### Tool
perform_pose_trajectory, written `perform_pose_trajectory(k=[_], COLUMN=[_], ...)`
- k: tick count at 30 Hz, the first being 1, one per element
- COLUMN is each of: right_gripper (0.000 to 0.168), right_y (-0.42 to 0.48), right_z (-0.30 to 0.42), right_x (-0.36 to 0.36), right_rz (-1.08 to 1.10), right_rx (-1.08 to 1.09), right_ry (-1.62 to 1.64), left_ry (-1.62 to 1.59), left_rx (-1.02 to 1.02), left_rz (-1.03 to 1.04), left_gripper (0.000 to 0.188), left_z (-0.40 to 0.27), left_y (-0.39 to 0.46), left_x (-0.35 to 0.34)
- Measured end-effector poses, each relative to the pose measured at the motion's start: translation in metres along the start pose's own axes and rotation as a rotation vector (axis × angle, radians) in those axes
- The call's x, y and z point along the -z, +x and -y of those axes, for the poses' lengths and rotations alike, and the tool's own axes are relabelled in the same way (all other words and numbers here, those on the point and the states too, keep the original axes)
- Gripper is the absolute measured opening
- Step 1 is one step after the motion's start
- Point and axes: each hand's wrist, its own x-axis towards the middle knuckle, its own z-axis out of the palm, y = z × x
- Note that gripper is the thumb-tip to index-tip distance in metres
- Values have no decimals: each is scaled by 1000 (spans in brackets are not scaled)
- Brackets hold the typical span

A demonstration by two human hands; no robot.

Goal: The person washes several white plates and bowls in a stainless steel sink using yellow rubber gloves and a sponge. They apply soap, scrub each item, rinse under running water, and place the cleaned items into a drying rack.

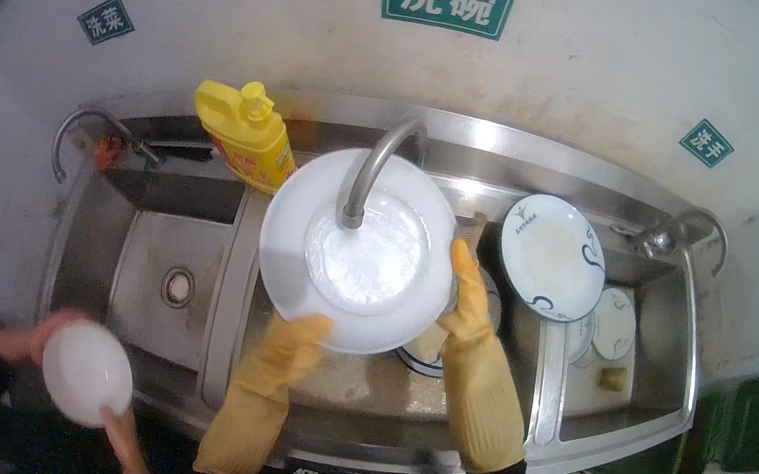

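Observation:
Both my hands wear yellow rubber gloves. Between them they hold a large white round plate (290, 244) over the middle sink basin (352, 392), under the curved metal faucet (388, 155). My left hand (294, 351) grips the near rim, thumb on top. My right hand (473, 303) holds the right rim, with its thumb pointing up along the edge. The plate's hollow shines as if wet. Partly hidden behind the plate and my right hand, dishes with a dark rim (421, 366) lie in the basin.
A yellow detergent bottle (254, 146) stands left of the plate. Another person's hands (113, 430) hold a white plate (88, 375) by the left basin (155, 258). A patterned plate (550, 260) rests on the right divider. Dishes (614, 324) and a sponge-like block (612, 378) lie in the right basin.

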Motion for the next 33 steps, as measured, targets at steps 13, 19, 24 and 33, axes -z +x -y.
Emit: perform_pose_trajectory(k=[13,19,24,33], right_gripper=[58,62,52,36], right_y=[3,-70,-51,-21], right_z=[-14,-94,-13,36], right_x=[-51,-73,-75,-34], right_rz=[-299,-214,47,80], right_rx=[221,71,3,-235], right_ry=[-617,-507,-434,-545], left_ry=[-164,-52,-88,-34], left_rx=[-101,-254,-130,52], left_rz=[-248,-253,-155,-111], left_gripper=[60,63,72,80], left_z=[39,30,14,-5], left_y=[19,22,-2,-58], left_x=[23,17,33,-7])
